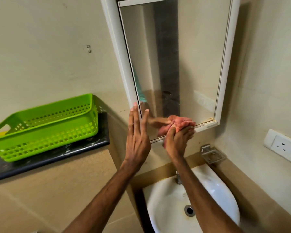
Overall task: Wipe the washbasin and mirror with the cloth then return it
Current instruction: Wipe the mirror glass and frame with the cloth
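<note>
Fingers (pixel 186 131) of the right hand (pixel 175 142) are curled round the pink cloth (pixel 185 123), which is pressed on the bottom edge of the mirror (pixel 183 64). The left hand (pixel 138 140) is held open, its fingertips laid on the mirror's left frame. The washbasin (pixel 212 190) is seen below.

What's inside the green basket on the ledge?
The green perforated plastic basket shows only its bare far inner wall and a yellow patch through the left handle slot. Its near wall hides the floor, so any contents cannot be seen.
</note>
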`<state>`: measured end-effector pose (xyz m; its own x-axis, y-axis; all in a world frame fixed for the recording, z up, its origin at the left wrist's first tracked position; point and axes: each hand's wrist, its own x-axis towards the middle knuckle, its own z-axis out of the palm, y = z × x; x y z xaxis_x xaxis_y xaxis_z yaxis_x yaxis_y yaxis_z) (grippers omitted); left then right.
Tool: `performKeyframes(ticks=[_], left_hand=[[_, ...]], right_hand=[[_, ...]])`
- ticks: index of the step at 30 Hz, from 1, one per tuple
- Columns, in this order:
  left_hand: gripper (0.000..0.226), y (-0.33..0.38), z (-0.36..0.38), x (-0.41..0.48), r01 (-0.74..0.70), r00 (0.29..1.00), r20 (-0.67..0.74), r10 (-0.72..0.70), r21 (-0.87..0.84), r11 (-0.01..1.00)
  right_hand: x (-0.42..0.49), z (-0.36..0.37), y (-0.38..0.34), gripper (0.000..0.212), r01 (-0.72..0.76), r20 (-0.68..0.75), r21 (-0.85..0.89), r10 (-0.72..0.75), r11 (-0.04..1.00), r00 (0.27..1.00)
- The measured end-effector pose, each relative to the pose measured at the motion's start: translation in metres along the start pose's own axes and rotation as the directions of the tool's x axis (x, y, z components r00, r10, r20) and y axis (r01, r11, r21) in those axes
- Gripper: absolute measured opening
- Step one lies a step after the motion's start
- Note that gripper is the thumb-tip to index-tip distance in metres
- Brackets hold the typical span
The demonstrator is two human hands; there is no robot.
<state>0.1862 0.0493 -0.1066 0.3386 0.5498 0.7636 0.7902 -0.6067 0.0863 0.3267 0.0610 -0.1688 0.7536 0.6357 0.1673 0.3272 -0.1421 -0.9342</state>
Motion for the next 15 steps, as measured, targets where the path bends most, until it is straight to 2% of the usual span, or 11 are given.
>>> performKeyframes(ticks=[2,3,4,6,8,9,12,13,15], left_hand=[[0.078,-0.004,-0.003,0.001,0.065,0.998,0.011,-0.064,-0.126,0.99],[0.082,-0.006,-0.006,0.002,0.097,0.995,0.028,-0.094,-0.191,0.977],[0.085,-0.007,-0.009,0.004,0.124,0.992,0.05,-0.115,-0.243,0.962],[0.084,-0.008,-0.014,0.007,0.159,0.986,0.097,-0.137,-0.285,0.945],[0.08,-0.009,-0.02,0.006,0.16,0.985,0.119,-0.128,-0.324,0.932],[0.079,-0.01,-0.024,0.005,0.158,0.985,0.12,-0.124,-0.342,0.926],[0.078,-0.009,-0.024,0.006,0.178,0.982,0.124,-0.144,-0.339,0.924],[0.076,-0.01,-0.023,0.006,0.192,0.98,0.122,-0.158,-0.346,0.918],[0.074,-0.012,-0.022,0.006,0.213,0.976,0.124,-0.179,-0.369,0.905]], right_hand=[[-0.041,0.021,-0.005,0.083,0.186,0.037,-0.051,-0.185,0.981,0.982],[-0.059,0.033,0.001,0.082,0.338,0.068,-0.158,-0.331,0.928,0.941],[-0.071,0.038,0.006,0.088,0.462,0.135,-0.187,-0.443,0.867,0.886],[-0.071,0.034,0.019,0.108,0.576,0.187,-0.195,-0.546,0.794,0.817],[-0.06,0.023,0.036,0.101,0.594,0.14,-0.248,-0.578,0.765,0.804],[-0.055,0.019,0.043,0.095,0.562,0.124,-0.281,-0.551,0.778,0.825],[-0.046,0.017,0.044,0.089,0.38,0.055,-0.165,-0.376,0.91,0.925],[-0.052,0.02,0.036,0.09,0.363,0.05,-0.134,-0.36,0.922,0.932],[-0.07,0.026,0.023,0.094,0.465,0.109,-0.138,-0.453,0.874,0.885]])
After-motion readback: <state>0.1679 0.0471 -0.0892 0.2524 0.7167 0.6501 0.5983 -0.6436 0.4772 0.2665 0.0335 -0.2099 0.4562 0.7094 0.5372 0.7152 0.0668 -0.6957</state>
